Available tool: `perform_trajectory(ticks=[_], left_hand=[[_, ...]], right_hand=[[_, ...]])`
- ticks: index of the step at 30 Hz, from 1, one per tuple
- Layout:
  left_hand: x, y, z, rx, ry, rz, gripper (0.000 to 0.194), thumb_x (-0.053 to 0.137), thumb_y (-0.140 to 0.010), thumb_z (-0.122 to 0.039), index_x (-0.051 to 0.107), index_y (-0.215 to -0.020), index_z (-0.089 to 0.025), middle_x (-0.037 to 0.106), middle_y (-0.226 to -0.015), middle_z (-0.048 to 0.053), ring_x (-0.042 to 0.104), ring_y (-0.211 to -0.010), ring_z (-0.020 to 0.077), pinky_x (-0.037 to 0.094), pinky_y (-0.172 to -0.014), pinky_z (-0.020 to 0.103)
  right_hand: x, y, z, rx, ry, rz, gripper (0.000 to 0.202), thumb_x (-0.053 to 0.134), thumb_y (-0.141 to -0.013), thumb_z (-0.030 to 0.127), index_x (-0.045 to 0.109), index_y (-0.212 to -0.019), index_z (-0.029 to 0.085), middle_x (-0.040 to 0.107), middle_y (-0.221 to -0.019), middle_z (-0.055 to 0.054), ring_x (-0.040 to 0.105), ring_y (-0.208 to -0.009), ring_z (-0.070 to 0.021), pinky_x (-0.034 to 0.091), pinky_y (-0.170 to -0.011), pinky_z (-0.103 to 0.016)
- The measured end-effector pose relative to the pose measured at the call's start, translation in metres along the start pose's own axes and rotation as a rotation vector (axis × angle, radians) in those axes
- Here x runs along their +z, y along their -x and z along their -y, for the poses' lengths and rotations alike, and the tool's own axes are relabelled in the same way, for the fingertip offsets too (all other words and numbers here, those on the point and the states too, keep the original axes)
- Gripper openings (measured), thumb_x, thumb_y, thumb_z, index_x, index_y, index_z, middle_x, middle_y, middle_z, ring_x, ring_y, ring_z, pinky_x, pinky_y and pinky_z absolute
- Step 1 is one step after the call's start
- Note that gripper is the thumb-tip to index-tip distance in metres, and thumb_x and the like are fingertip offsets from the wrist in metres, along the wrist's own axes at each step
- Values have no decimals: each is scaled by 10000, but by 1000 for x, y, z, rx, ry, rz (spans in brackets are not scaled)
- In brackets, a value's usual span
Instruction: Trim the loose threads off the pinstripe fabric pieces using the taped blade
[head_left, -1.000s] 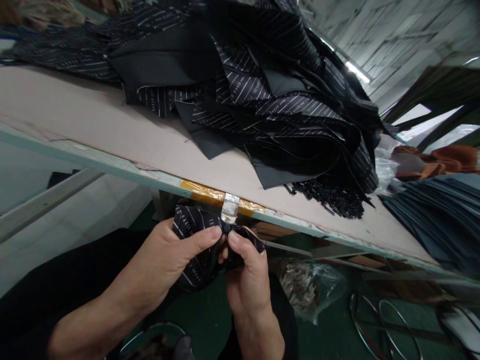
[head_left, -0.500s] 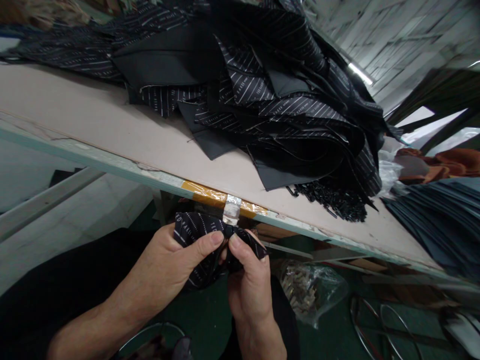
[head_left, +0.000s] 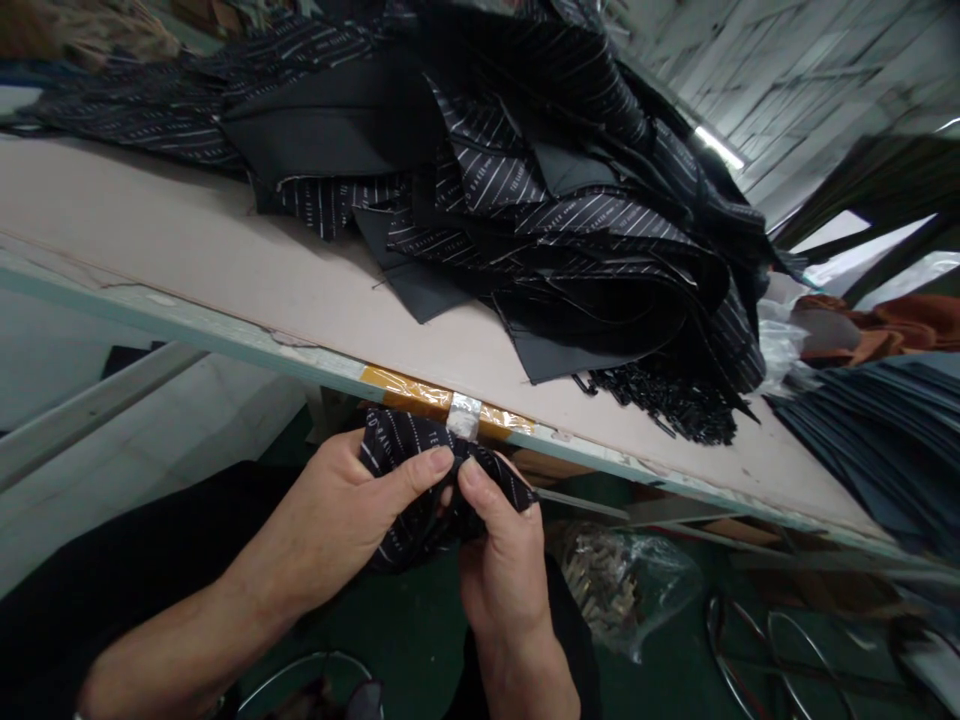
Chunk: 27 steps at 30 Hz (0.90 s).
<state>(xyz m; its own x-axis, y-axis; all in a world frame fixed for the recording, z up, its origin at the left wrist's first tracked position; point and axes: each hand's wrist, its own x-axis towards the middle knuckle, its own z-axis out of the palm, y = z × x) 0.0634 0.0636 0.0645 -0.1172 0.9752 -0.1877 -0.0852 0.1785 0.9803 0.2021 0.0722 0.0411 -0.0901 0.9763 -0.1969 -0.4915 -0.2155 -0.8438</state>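
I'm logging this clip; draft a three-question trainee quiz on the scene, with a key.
1. Multiple choice: what do the left hand and right hand both grip?
A) a roll of tape
B) a dark printed fabric piece
C) a metal rod
2. True or false: the clear plastic bag of tan pieces is lower than the tabletop.
3. Fill in the blank: the heap of small parts on the tabletop is ____ in colour.
Key: 1 B; 2 true; 3 black.

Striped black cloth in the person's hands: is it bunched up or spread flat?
Bunched up: the striped black cloth is gathered between the left hand and right hand, its printed surface bending into folds.
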Motion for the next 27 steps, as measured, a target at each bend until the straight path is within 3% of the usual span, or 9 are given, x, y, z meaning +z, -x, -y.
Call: perform_trajectory(ticks=[6,9,13,15,18,21,25,27], left_hand=[[-8,3,4,4,-24,46,313,748,-849,-529,761,-704,-253,760,-704,-33,651,-620,155,541,-569,210],[-7,5,5,3,-45,8,298,764,-832,-535,763,-751,-248,753,-726,-32,664,-655,164,546,-596,217],[-2,6,0,132,-147,-90,280,728,-861,-485,709,-725,-241,677,-661,-38,613,-630,171,504,-596,246],[0,4,-6,246,-234,-133,226,701,-900,-428,721,-769,-245,709,-735,-28,634,-697,186,505,-682,272],[4,-7,-20,478,-406,-176,180,659,-952,-373,741,-862,-241,752,-890,2,673,-844,211,483,-830,309],[11,-30,-41,656,-539,-199,214,639,-950,-352,713,-793,-225,716,-829,6,648,-814,210,452,-791,316],[12,-63,-66,610,-493,-181,277,679,-887,-336,623,-639,-227,601,-644,-47,525,-645,160,360,-597,290],[7,-64,-71,581,-419,-157,268,695,-873,-330,637,-635,-222,615,-655,-64,513,-658,143,354,-588,268]], right_hand=[[-21,8,12,-53,369,136,168,817,-870,334,801,-991,218,765,-897,-1,685,-846,-176,564,-836,-295],[-25,11,13,-68,365,140,216,826,-865,348,823,-1041,223,812,-1000,-31,737,-958,-225,583,-947,-359],[-23,9,9,-84,301,87,253,859,-824,354,833,-1020,196,828,-994,-61,756,-891,-245,617,-873,-391],[-19,5,11,-103,294,65,272,862,-815,349,830,-1035,192,826,-1013,-61,754,-876,-243,614,-866,-401],[-8,-7,26,-201,366,20,219,855,-801,321,830,-984,203,821,-983,-35,736,-859,-224,594,-850,-386],[5,-29,49,-362,550,-16,110,829,-785,284,802,-833,189,776,-818,1,671,-748,-186,542,-733,-329],[15,-63,66,-494,653,-26,127,804,-759,230,714,-686,179,667,-659,48,570,-639,-143,442,-625,-279],[20,-66,67,-513,639,-26,106,795,-767,221,719,-708,178,685,-680,51,593,-665,-148,465,-653,-280]])
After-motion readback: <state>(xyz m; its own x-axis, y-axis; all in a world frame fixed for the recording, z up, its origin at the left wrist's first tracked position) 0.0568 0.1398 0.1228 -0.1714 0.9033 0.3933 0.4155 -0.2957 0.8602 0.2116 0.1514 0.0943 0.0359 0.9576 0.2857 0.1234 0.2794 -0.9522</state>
